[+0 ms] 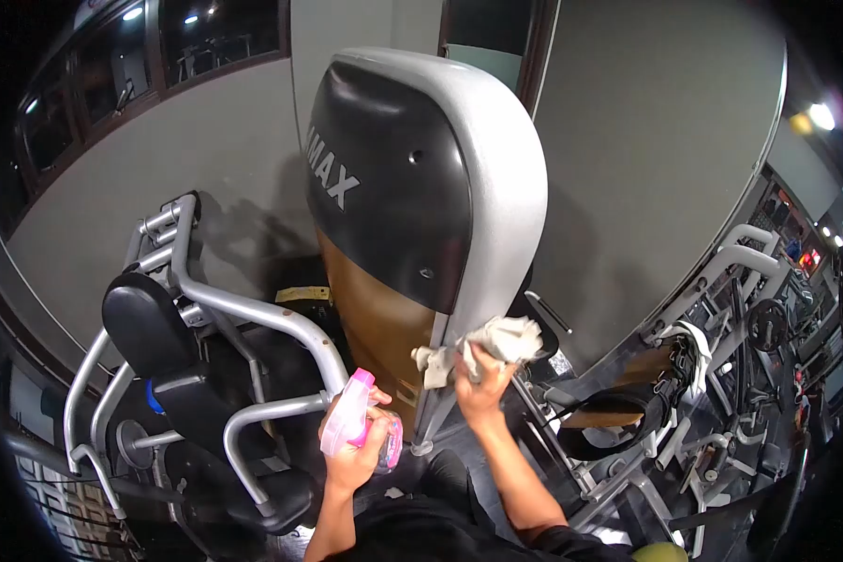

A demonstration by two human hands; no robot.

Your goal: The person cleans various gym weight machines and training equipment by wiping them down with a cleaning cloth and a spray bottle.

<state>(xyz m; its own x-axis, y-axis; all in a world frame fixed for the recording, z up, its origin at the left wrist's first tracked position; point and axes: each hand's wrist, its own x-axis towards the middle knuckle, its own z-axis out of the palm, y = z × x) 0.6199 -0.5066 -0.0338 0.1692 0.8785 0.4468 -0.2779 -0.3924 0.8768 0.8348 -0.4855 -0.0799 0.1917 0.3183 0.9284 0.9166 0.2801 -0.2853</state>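
My left hand [354,451] is wrapped round a spray bottle [352,412] with a pale trigger head, a pink nozzle and a pink lower part. To its right, my right hand [483,384] grips a crumpled off-white cloth [506,340], which hangs out on both sides of the fingers. The cloth is in front of the lower edge of a tall machine housing [510,169] with a silver rim and a black panel; whether it touches the housing I cannot tell.
A seated exercise machine with a black backrest [145,318] and silver tube frame [253,309] stands at the left. More gym equipment [637,487] fills the right side. Behind is a grey wall [646,140]. A green round object [660,553] shows at the bottom edge.
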